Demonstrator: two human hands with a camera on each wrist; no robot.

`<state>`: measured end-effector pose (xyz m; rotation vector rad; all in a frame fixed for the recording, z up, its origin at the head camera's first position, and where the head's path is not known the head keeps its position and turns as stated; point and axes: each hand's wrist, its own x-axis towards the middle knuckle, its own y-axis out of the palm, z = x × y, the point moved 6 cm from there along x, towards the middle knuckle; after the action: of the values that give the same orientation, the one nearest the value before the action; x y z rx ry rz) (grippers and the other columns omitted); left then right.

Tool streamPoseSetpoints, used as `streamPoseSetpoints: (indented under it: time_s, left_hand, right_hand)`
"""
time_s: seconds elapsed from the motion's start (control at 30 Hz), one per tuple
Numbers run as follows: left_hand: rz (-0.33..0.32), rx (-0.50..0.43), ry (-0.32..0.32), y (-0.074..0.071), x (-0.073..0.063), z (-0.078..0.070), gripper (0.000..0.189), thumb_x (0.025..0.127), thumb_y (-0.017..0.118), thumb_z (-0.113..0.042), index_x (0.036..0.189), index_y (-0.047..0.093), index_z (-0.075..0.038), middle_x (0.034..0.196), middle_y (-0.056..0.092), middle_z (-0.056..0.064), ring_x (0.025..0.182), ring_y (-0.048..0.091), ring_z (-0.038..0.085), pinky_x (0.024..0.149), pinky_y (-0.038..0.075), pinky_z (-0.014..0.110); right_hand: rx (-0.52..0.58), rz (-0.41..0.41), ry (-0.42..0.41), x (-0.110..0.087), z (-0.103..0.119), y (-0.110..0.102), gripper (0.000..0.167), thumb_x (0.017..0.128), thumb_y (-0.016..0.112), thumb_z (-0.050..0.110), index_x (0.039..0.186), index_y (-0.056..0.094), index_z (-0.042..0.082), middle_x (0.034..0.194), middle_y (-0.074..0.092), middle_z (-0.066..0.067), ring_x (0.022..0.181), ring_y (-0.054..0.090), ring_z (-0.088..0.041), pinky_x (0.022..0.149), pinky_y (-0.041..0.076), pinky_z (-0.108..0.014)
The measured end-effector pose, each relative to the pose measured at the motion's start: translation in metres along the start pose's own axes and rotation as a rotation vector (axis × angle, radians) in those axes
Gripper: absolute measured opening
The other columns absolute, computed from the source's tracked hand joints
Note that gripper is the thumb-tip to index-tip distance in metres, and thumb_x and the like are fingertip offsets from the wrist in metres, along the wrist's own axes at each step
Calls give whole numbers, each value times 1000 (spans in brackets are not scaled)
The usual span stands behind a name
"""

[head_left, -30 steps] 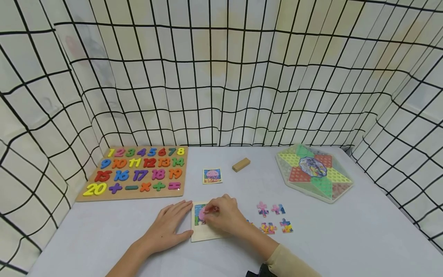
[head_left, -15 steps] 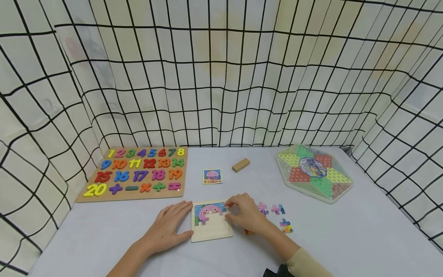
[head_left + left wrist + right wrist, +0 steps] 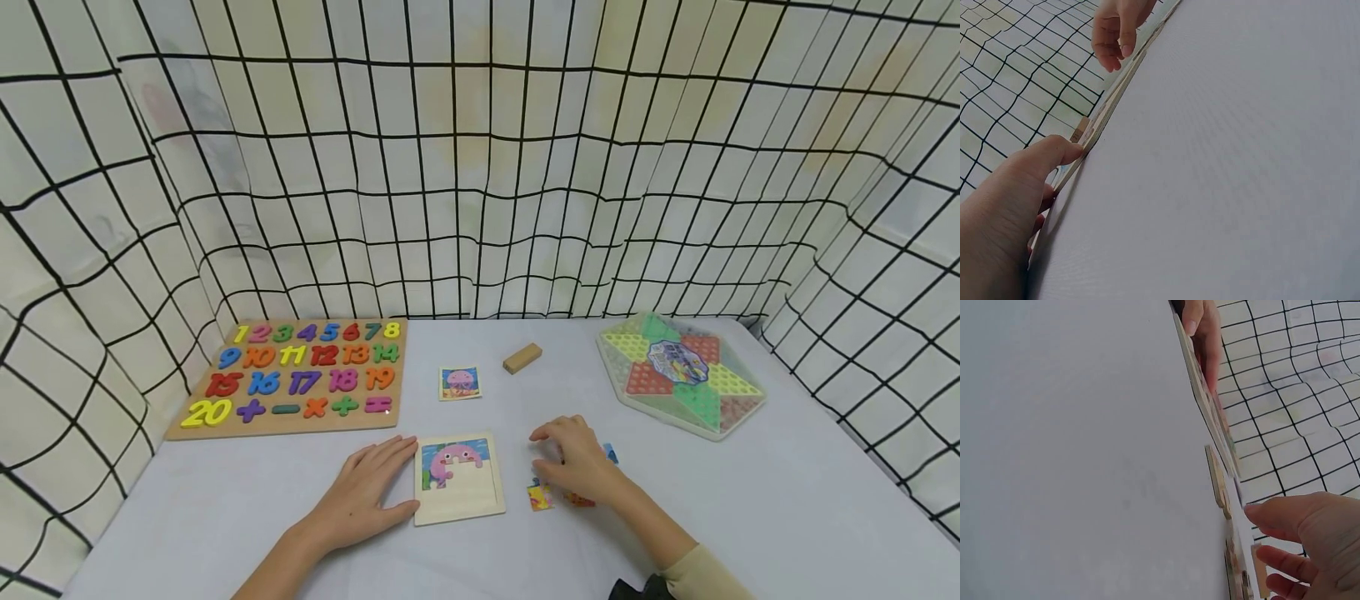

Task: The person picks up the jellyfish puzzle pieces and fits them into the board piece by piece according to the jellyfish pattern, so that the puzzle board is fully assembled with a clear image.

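My left hand rests flat on the table, its fingers and thumb touching the left edge of a wooden puzzle tray. Several joined pieces fill the upper part of that tray with a pink cartoon picture. To the right, my right hand hovers over loose jigsaw pieces, thumb and fingers apart, nothing between them in the right wrist view. A yellow puzzle piece lies near its thumb. A red and yellow piece and a blue piece show partly; the hand hides the rest.
Behind the tray lie a small picture card and a wooden block. A number board takes up the back left, and a hexagonal game box the back right. Black-lined white netting surrounds the table.
My right hand has moved right, off the tray to the loose pieces, uncovering the pink picture. A yellow piece now shows beside the thumb. My left hand has stayed put.
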<state>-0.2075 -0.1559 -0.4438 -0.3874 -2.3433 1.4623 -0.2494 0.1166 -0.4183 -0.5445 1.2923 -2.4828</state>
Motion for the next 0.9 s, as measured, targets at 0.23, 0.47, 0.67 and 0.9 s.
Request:
streamPoseSetpoints:
  time_s: [0.23,0.47,0.67,0.9]
  left_hand:
    - [-3,-5,2,0,0,0,75,80,62,-50,139,40,-9,144,35,3,135,24,22,105,17,50]
    - [2,-4,0,0,0,1,76,80,60,-52,139,39,-10,145,35,2,135,23,21,105,17,49]
    - [8,-20,-10,1,0,1,76,80,61,-52,140,39,-10,145,34,2,135,23,21,105,16,49]
    - [11,-28,-16,0,1,1,75,79,62,-50,139,39,-10,145,34,2,135,23,21,105,17,50]
  right_hand:
    - [-97,-15,-17,-12,-18,-11,33,75,75,19,106,65,12,105,56,-1,98,42,-20,79,33,-41]
    - [-143,-24,-26,-18,-28,-17,36,75,75,23,108,65,12,105,55,-3,98,42,-23,78,33,-43]
    - [-134,-7,11,-20,-34,-18,41,77,73,26,113,63,10,103,54,-1,93,40,-18,73,30,-36]
    - [-119,-19,29,-19,-38,-19,39,77,74,27,111,64,11,100,53,1,89,38,-15,70,27,-32]
